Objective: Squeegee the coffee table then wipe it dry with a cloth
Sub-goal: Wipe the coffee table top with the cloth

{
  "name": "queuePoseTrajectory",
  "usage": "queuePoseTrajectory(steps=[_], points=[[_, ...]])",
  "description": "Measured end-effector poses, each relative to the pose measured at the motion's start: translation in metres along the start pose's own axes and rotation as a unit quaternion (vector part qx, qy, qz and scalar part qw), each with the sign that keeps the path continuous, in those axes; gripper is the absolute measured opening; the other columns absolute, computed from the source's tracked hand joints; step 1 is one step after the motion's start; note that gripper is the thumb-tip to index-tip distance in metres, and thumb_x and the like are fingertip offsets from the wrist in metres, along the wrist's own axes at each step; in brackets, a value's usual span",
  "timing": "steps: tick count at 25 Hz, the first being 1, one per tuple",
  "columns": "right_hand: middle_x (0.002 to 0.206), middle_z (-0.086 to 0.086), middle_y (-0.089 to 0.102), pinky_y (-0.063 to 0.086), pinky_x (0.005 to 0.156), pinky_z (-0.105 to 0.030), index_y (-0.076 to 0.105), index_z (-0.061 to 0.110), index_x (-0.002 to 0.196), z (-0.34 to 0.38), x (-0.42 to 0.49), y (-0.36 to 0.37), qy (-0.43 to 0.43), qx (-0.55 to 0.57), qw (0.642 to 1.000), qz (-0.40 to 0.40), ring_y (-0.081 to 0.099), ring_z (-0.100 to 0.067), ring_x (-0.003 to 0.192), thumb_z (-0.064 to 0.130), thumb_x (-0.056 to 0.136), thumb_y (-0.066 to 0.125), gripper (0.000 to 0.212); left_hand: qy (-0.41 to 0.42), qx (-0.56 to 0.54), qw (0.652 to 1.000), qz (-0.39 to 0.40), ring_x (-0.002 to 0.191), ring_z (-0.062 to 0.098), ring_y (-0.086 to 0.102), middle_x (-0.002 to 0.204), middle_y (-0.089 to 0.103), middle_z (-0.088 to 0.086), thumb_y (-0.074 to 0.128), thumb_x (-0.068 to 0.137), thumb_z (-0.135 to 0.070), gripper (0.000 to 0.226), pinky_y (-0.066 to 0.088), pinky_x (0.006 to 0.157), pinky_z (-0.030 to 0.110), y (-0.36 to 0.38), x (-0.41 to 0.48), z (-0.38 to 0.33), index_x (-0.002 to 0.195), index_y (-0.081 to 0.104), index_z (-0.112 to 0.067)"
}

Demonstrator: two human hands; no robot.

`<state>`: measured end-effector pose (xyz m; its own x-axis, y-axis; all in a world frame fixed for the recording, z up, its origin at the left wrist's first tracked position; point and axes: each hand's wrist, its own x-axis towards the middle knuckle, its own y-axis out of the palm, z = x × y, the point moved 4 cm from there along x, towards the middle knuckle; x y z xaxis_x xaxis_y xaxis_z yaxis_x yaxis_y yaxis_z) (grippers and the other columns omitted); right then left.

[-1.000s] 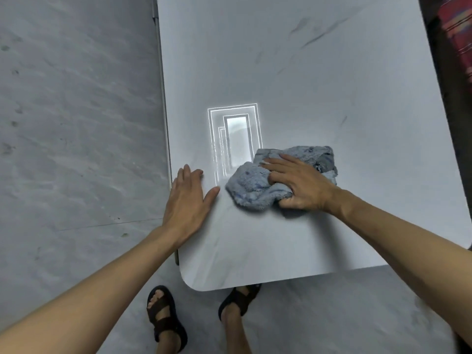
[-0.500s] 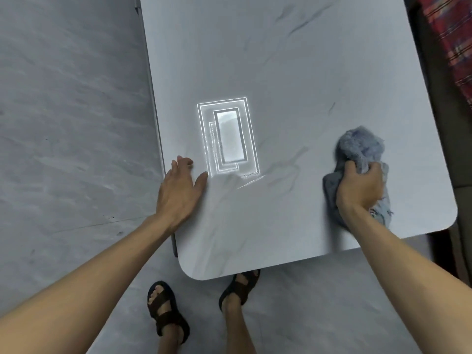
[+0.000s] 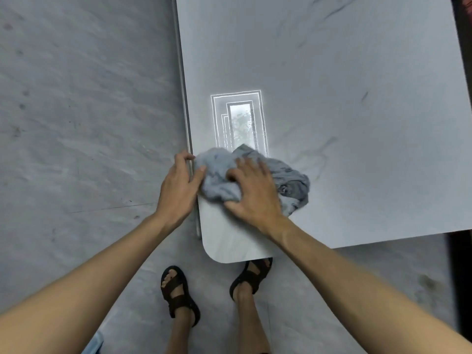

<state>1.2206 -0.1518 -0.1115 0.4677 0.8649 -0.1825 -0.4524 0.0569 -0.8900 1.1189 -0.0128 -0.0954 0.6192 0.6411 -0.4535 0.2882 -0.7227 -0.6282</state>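
Cloth [image 3: 290, 180] back at coffee table [image 3: 357, 72] left edge, right hand [image 3: 252, 190] pressing

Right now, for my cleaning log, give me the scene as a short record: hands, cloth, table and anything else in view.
left hand: rests on the left edge of the coffee table, next to the cloth
right hand: fingers spread on top of the cloth, pressing it down
cloth: crumpled, grey-blue, near the table's near left corner
coffee table: pale marbled top
light reflection: on the top just beyond the cloth
squeegee: not in view
sandals: brown, on the grey floor
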Motion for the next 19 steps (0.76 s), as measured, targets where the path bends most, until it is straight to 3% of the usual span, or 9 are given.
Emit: queuePoseTrajectory(steps=[3, 5, 8, 11, 14, 16, 19], points=[[0.143, -0.009, 0.048, 0.015, 0.119, -0.048, 0.045, 0.032, 0.135, 0.007, -0.026, 0.015, -0.183, -0.034, 0.978, 0.098, 0.036, -0.029, 0.138, 0.061, 0.081, 0.051, 0.061, 0.058, 0.065, 0.995, 0.04, 0.116, 0.022, 0.051, 0.126, 0.053, 0.003, 0.044, 0.097, -0.039, 0.04, 0.037, 0.089, 0.028, 0.014, -0.01, -0.008, 0.13, 0.037, -0.017], [0.144, -0.01, 0.048, 0.018, 0.118, -0.047, 0.044, 0.032, 0.14, -0.013, -0.043, 0.014, -0.285, -0.058, 0.948, 0.133, 0.037, -0.029, 0.137, 0.06, 0.081, 0.055, 0.066, 0.092, 0.097, 0.989, 0.061, 0.117, 0.019, 0.049, 0.124, 0.051, 0.001, 0.044, 0.097, -0.041, 0.046, 0.04, 0.094, 0.029, 0.028, -0.018, -0.016, 0.134, 0.034, -0.016], [0.149, -0.009, 0.043, 0.015, 0.119, -0.046, 0.043, 0.034, 0.143, -0.075, -0.064, -0.004, -0.311, -0.096, 0.93, 0.172, 0.035, -0.029, 0.14, 0.058, 0.079, 0.06, 0.07, 0.098, 0.128, 0.982, 0.096, 0.126, 0.024, 0.044, 0.134, 0.048, 0.004, 0.045, 0.096, -0.044, 0.05, 0.041, 0.105, 0.042, 0.052, -0.024, -0.026, 0.135, 0.033, -0.016], [0.151, -0.009, 0.04, 0.011, 0.12, -0.042, 0.042, 0.035, 0.143, -0.157, -0.088, -0.04, -0.195, -0.096, 0.966, 0.143, 0.032, -0.027, 0.141, 0.051, 0.076, 0.06, 0.072, 0.097, 0.173, 0.97, 0.138, 0.144, 0.03, 0.026, 0.154, 0.03, 0.011, 0.045, 0.096, -0.046, 0.043, 0.03, 0.116, 0.045, 0.079, -0.027, -0.042, 0.127, 0.039, -0.016], [0.146, -0.012, 0.046, 0.018, 0.118, -0.041, 0.041, 0.04, 0.14, -0.238, -0.127, -0.078, 0.047, -0.03, 0.998, 0.04, 0.036, -0.029, 0.139, 0.045, 0.074, 0.053, 0.068, 0.073, 0.193, 0.967, 0.151, 0.149, 0.03, 0.01, 0.161, 0.011, 0.012, 0.044, 0.097, -0.045, 0.044, 0.025, 0.118, 0.046, 0.095, -0.029, -0.059, 0.127, 0.041, -0.013], [0.143, -0.011, 0.049, 0.028, 0.113, -0.042, 0.047, 0.034, 0.139, -0.273, -0.158, -0.095, 0.225, 0.04, 0.97, -0.082, 0.041, -0.029, 0.134, 0.041, 0.075, 0.05, 0.064, 0.05, 0.203, 0.965, 0.158, 0.15, 0.031, 0.008, 0.162, 0.006, 0.014, 0.042, 0.097, -0.044, 0.043, 0.026, 0.117, 0.047, 0.099, -0.027, -0.064, 0.126, 0.041, -0.011], [0.138, -0.003, 0.054, 0.034, 0.11, -0.038, 0.049, 0.028, 0.138, -0.286, -0.183, -0.094, 0.419, 0.098, 0.869, -0.245, 0.043, -0.022, 0.131, 0.036, 0.077, 0.05, 0.062, 0.045, 0.23, 0.957, 0.173, 0.145, 0.038, 0.019, 0.16, 0.011, 0.019, 0.041, 0.098, -0.042, 0.041, 0.031, 0.113, 0.049, 0.098, -0.026, -0.068, 0.123, 0.041, -0.01]])
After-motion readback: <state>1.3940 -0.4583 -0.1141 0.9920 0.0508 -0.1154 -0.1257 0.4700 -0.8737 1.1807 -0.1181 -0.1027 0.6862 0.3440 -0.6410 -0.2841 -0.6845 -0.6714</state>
